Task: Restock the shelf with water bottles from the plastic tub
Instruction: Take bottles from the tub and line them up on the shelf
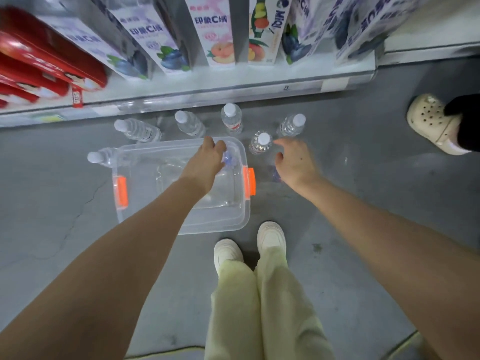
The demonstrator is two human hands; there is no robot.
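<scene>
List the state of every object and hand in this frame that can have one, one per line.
Plastic tub: lid off, on the floor, nearly emptied.
Six water bottles: capped, upright on the floor beside the tub.
Left hand: grip closed on a bottle over the tub.
Right hand: open, by a standing bottle, not touching it.
Shelf: stocked with cartons; no water bottles seen on it.

Head camera looks steeply down at the floor (65, 203) before the shelf (207, 84).
</scene>
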